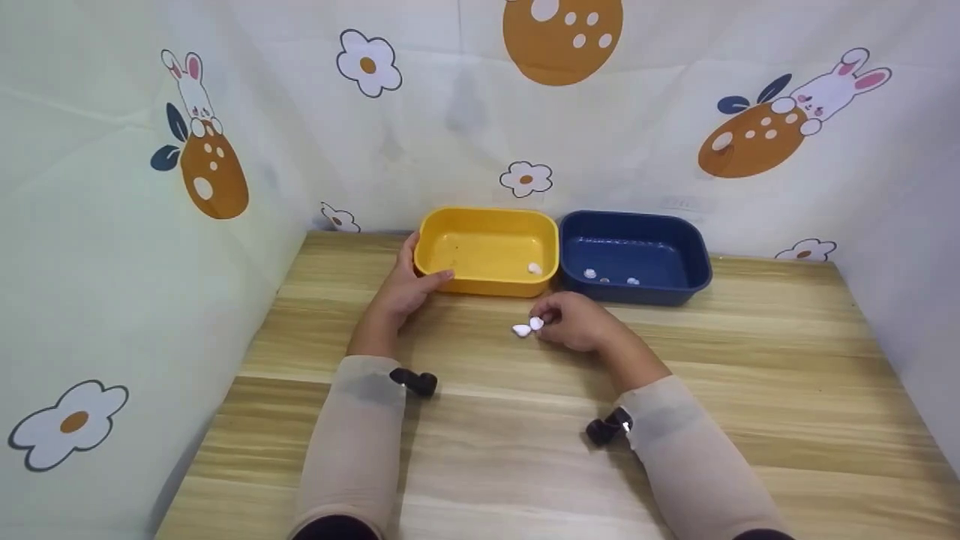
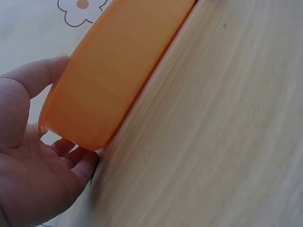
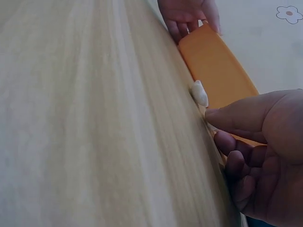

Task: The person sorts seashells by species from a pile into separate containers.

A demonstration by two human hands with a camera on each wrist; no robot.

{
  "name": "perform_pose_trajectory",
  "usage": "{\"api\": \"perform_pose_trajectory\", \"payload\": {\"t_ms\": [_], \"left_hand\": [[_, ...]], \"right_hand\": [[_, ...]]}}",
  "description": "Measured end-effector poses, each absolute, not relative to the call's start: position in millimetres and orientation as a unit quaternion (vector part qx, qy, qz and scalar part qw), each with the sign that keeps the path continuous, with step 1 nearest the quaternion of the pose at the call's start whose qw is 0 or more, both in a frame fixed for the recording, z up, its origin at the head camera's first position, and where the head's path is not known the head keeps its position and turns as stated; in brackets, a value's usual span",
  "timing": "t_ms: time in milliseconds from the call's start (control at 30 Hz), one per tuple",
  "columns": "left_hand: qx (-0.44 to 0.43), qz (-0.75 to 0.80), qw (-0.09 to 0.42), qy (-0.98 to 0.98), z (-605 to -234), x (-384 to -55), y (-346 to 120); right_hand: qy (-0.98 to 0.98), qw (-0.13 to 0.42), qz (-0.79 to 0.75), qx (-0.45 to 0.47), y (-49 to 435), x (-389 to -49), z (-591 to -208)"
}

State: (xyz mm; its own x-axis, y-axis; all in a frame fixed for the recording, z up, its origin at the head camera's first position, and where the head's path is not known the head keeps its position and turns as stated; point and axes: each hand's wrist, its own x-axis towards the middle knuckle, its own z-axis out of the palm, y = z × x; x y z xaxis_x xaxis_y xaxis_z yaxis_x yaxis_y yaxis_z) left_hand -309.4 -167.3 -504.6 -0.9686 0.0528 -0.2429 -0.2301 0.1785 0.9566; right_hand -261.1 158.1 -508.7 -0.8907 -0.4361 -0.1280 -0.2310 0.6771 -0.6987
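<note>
My left hand [image 1: 405, 289] grips the left end of a yellow plastic bin [image 1: 487, 287], thumb on the front rim and fingers round the side. In the left wrist view the bin's wall [image 2: 113, 71] stands on the table beside that palm. Just in front of the bin, my right hand [image 1: 574, 321] pinches a small white shell [image 1: 536, 323] between thumb and fingertips. A second white shell [image 1: 520, 330] lies on the wood right beside it; the right wrist view shows this shell [image 3: 200, 93] just past the thumb tip. Another pale shell [image 1: 534, 268] sits inside the yellow bin.
A dark blue bin [image 1: 637, 292] stands against the yellow one's right side, with several small shells [image 1: 590, 274] in it. Behind both hangs a pale curtain [image 1: 450, 135] printed with rabbits and flowers. Wood-grain tabletop [image 1: 487, 450] spreads in front, between the forearms.
</note>
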Motion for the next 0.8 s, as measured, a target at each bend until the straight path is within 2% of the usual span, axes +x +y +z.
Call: {"api": "perform_pose_trajectory", "payload": {"t_ms": [233, 533, 800], "left_hand": [[-0.059, 0.635, 0.111, 0.763, -505, -310, -168], [-0.064, 0.630, 0.111, 0.766, -505, -310, -167], [-0.054, 0.634, 0.108, 0.764, -506, -310, -168]], "right_hand": [[0.909, 0.140, -0.351, -0.174, 157, -260, -507], [0.898, 0.163, -0.386, -0.136, 156, -254, -488], [0.877, 0.134, -0.442, -0.131, 153, -248, -467]]}}
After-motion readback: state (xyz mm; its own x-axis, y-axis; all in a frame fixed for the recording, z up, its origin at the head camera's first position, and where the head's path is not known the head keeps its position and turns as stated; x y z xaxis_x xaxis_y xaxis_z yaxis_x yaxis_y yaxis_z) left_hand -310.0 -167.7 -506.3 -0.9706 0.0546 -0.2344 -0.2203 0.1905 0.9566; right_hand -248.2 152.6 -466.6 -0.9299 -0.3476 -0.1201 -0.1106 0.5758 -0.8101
